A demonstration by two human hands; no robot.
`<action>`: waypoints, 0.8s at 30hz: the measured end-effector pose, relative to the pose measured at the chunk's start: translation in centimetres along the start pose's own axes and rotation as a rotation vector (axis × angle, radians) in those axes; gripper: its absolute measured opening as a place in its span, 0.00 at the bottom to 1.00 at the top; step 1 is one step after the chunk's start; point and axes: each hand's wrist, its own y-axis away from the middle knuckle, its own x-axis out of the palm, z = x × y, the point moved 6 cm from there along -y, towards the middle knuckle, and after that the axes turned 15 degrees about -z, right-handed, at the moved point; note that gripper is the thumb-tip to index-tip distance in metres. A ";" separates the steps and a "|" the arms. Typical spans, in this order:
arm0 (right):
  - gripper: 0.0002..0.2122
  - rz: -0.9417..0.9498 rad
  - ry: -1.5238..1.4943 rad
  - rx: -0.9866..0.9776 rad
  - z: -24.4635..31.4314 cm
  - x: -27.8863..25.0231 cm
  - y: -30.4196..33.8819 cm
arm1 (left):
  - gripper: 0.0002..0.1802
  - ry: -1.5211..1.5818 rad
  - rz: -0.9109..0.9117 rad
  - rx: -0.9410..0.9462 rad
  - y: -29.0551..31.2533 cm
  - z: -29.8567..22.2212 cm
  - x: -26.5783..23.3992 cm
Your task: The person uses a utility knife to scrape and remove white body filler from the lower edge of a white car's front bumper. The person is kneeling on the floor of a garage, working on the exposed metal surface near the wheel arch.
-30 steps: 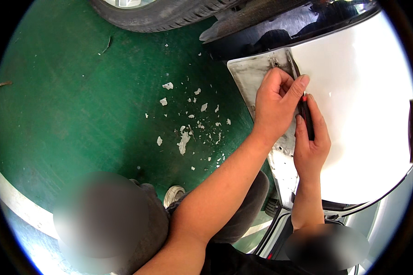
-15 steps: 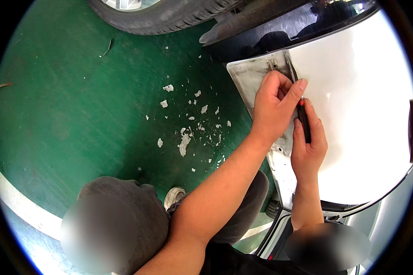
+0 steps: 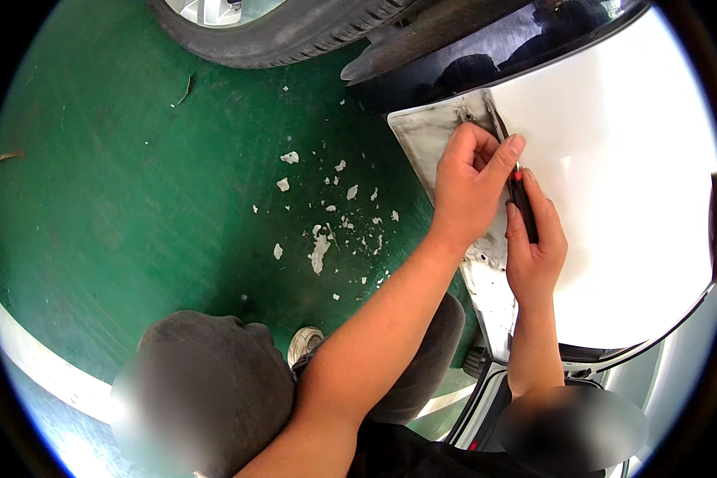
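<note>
My right hand (image 3: 538, 259) is closed round a slim tool with a black handle (image 3: 521, 209) and a red band near its front. My left hand (image 3: 472, 183) has curled fingers, its thumb pressed over the tool's front end, which it mostly hides. Both hands lie against a white car body panel (image 3: 621, 175). Beyond the left fingers, a narrow dark strip (image 3: 497, 119) runs in line with the tool; whether it is blade or trim I cannot tell. Under the left hand, a stained, scuffed border (image 3: 426, 127) with small holes edges the panel.
Pale flakes (image 3: 319, 253) are scattered over the green floor (image 3: 159, 199) left of the panel. A car tyre (image 3: 287, 40) stands at the top, beside glossy black bodywork (image 3: 470, 60). My knee (image 3: 442, 338) and shoe (image 3: 304, 344) are below the panel's near corner.
Both hands and the tool appear slightly further left, while the whole view has also shifted a little. The grips look the same.
</note>
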 end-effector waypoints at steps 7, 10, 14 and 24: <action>0.22 -0.020 -0.013 -0.029 0.2 0.2 -0.3 | 0.19 0.036 -0.007 -0.010 -0.1 0.0 0.1; 0.22 -0.035 -0.020 -0.036 0.6 0.3 -0.3 | 0.20 0.013 -0.015 0.009 -0.1 0.0 0.1; 0.22 -0.037 -0.032 -0.009 0.6 0.5 0.0 | 0.20 -0.028 -0.022 0.013 -0.2 0.3 -0.1; 0.22 -0.045 -0.022 -0.039 0.5 0.9 0.1 | 0.19 0.006 -0.017 0.013 -0.3 0.6 0.2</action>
